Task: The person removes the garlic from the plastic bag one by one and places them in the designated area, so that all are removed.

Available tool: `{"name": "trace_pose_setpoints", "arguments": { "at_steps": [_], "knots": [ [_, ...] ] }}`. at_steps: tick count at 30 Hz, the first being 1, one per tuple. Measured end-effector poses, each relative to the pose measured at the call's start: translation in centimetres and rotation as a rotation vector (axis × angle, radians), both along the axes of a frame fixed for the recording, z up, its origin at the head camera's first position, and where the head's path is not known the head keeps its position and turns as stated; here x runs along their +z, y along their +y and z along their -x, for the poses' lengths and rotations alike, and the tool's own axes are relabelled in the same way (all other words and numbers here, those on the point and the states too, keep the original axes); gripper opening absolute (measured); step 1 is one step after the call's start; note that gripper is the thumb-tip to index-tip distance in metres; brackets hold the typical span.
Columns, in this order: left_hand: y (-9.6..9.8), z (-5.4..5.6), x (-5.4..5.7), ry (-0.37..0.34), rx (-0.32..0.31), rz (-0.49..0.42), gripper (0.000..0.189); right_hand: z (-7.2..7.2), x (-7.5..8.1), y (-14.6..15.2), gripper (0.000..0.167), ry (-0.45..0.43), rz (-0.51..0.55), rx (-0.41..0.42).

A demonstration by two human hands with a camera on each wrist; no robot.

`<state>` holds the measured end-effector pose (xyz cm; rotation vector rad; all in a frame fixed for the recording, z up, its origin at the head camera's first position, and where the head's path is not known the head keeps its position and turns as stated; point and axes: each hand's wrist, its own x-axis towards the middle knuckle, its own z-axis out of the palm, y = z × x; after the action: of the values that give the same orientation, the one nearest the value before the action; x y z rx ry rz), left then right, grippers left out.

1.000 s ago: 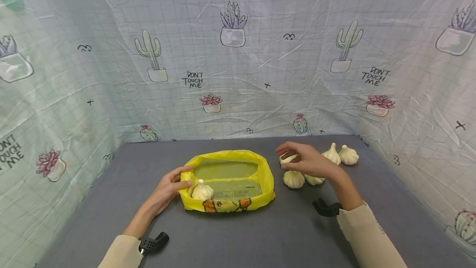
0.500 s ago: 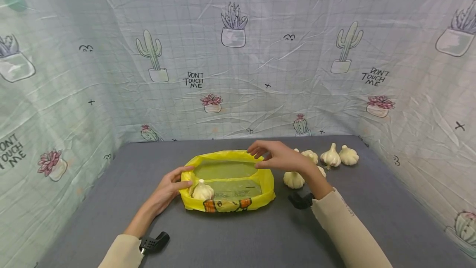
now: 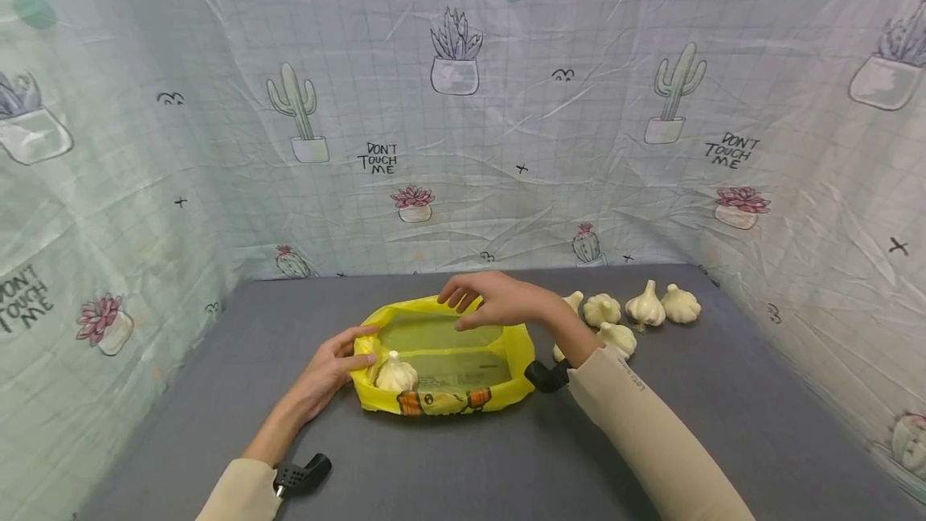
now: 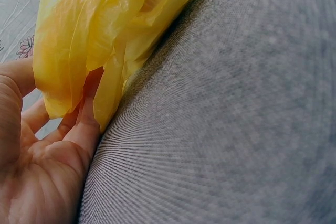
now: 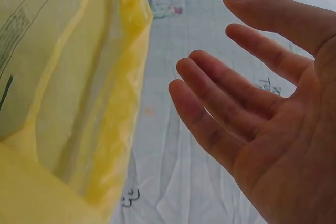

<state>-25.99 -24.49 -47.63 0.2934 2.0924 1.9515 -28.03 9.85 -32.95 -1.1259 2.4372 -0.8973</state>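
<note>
A yellow plastic bag (image 3: 521, 356) lies with its mouth spread wide and its rim folded outward. One garlic bulb (image 3: 396, 375) sits inside it, at the left end. My left hand (image 3: 325, 372) holds the bag's left rim; in the left wrist view the yellow film (image 4: 68, 72) runs between thumb and fingers. Above the bag's far rim hovers my right hand (image 3: 499, 298), fingers loosely bent. The right wrist view shows that palm (image 5: 283, 135) holding nothing, apart from the bag's edge (image 5: 123, 77).
Several more garlic bulbs (image 3: 646, 306) stand on the grey tabletop (image 3: 448, 473) right of the bag, some partly behind my right forearm. A patterned cloth (image 3: 506, 207) rises behind the table and along both sides.
My right hand has moved left, from beside the loose garlic bulbs to over the bag's far rim, carrying nothing. The left hand stays on the bag's rim.
</note>
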Motion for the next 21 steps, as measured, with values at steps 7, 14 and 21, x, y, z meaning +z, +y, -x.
{"name": "trace_pose_setpoints", "arguments": {
  "at_steps": [7,14,21],
  "knots": [
    [0.1,0.1,-0.3,0.000,0.009,0.008,0.065,0.8,-0.3,-2.6,0.041,-0.030,-0.027,0.074],
    [0.3,0.0,0.0,-0.014,0.003,0.005,0.064,1.2,-1.4,-5.0,0.044,-0.132,-0.057,0.123],
    [0.3,0.0,-0.1,-0.013,0.033,0.031,0.063,1.4,-2.7,-7.3,0.051,-0.235,-0.075,0.187]
  ]
}}
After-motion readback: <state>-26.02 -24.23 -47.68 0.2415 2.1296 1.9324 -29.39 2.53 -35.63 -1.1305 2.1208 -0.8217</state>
